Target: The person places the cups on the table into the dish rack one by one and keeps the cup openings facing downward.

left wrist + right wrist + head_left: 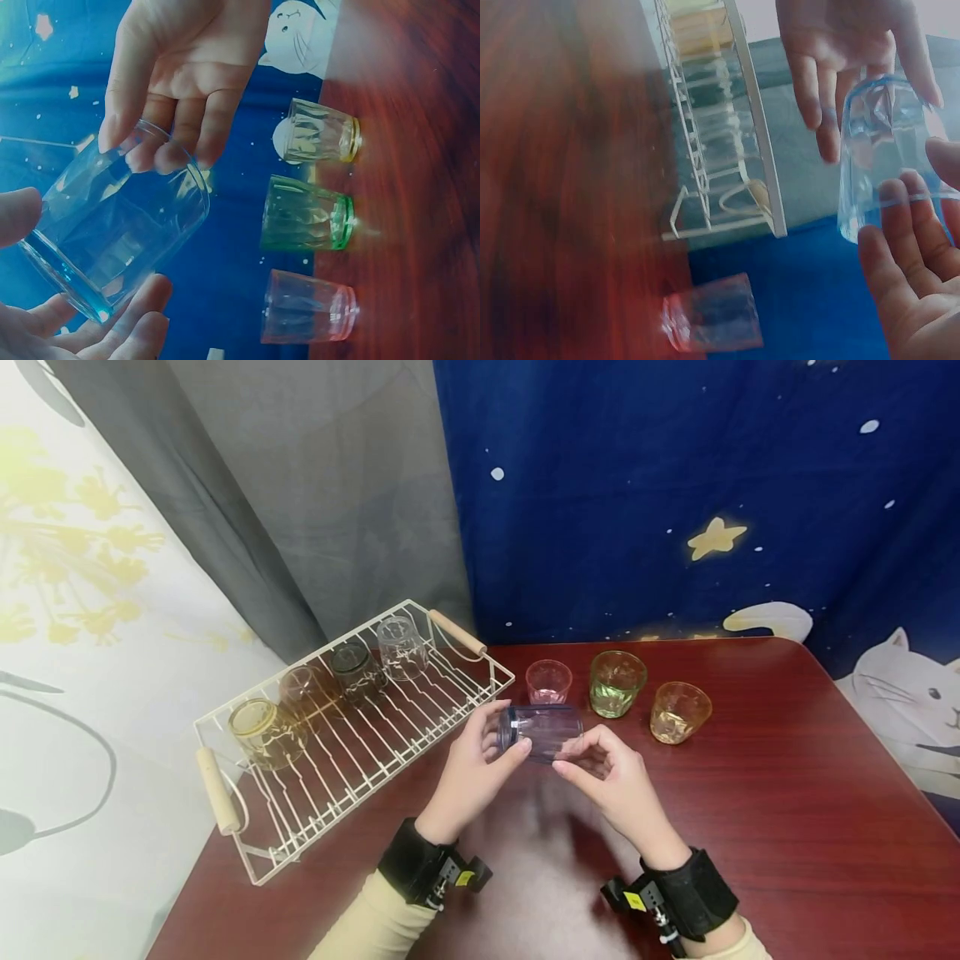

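A clear bluish drinking glass (pixel 547 732) lies sideways in the air above the table, between both hands. My left hand (pixel 474 762) holds its thick base end, thumb on the near side and fingers behind. At the other end, my right hand (pixel 621 787) pinches the rim; in the left wrist view the thumb is outside and some fingertips show through the glass (pixel 124 217). Just beyond stand a pink glass (pixel 549 680), a green glass (pixel 617 685) and a yellow glass (pixel 678 713), all upright on the table.
To the left, a white wire rack (pixel 352 800) with wooden handles stands on the dark red table (pixel 795 827). Upside down in it are a yellow glass (pixel 268 739), an amber glass (pixel 307 693), a dark glass (pixel 357 672) and a clear glass (pixel 402 647). Curtains hang behind.
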{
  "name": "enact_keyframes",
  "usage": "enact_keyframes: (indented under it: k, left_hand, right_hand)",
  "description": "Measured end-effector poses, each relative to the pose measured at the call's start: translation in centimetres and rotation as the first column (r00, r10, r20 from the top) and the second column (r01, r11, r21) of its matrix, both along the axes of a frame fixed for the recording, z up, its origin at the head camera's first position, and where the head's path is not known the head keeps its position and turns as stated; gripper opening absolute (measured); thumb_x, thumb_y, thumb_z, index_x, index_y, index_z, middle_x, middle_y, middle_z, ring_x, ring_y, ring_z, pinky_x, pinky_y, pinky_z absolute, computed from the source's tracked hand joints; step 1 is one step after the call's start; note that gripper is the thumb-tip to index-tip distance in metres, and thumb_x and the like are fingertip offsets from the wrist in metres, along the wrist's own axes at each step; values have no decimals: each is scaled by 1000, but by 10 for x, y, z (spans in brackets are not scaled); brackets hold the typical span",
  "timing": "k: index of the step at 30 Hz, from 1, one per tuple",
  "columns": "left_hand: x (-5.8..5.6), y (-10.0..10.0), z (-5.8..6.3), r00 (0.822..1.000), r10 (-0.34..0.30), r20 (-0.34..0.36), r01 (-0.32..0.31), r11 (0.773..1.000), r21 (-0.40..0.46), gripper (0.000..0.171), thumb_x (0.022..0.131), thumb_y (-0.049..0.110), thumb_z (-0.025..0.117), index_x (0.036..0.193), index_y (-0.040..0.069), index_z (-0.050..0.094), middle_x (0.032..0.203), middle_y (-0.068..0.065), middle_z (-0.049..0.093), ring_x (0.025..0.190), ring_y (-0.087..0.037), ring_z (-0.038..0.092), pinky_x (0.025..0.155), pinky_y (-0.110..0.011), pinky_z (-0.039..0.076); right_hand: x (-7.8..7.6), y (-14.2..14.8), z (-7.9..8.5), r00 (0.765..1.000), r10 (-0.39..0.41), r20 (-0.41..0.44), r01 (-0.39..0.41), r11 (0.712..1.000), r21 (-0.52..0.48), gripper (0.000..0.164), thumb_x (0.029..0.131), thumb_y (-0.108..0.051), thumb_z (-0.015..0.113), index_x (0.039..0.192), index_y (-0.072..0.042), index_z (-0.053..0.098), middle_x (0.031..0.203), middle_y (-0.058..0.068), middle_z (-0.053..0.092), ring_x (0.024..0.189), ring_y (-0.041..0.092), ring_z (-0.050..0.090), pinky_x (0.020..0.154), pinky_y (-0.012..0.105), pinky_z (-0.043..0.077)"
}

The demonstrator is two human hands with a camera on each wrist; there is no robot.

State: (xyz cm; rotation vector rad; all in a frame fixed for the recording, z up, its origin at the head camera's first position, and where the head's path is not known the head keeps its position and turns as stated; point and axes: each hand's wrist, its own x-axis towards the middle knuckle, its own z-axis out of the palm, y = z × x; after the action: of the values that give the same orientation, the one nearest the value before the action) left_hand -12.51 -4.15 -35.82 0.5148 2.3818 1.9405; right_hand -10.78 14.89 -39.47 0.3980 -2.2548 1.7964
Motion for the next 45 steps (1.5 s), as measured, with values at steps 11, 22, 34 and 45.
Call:
enact_keyframes:
  k: [11, 22, 34, 45]
  left_hand:
    - [-23, -13, -2, 979, 70, -192, -103, 981, -167, 56, 82, 32, 66, 130, 17, 41, 122, -2, 54, 102, -15, 60, 87, -33, 49]
    - [-34, -51, 27, 930, 123, -346, -244, 911, -332, 58, 80, 36, 67, 130, 22, 44, 113, 0, 59, 95, -11, 56, 83, -34, 47]
    - [-30, -84, 39, 899, 110, -424, -318, 830, -458, 60, 81, 39, 64, 134, 23, 41, 134, 2, 47, 119, -14, 46, 97, -36, 39]
    - [-23, -121, 49, 889, 136, -438, -390, 726, -567, 60, 82, 29, 65, 136, 17, 40, 131, -7, 48, 121, -25, 44, 99, -43, 36]
  right_hand:
    - [-17, 36, 4, 971, -71, -227, 164, 891, 424, 18, 76, -17, 73, 90, -22, 62, 82, -12, 62, 77, 3, 57, 64, 13, 41]
    - [-36, 60, -12, 930, -226, -290, 345, 810, 474, 16, 77, -11, 70, 91, -13, 63, 84, -2, 60, 80, 14, 55, 67, 21, 38]
    - [-49, 90, -24, 895, -378, -239, 447, 764, 466, 29, 74, -8, 70, 101, -5, 60, 104, 13, 54, 94, 30, 51, 77, 43, 39]
    - [-70, 100, -35, 895, -406, -185, 443, 754, 485, 31, 75, -8, 69, 104, -3, 57, 108, 17, 53, 102, 36, 47, 81, 49, 38]
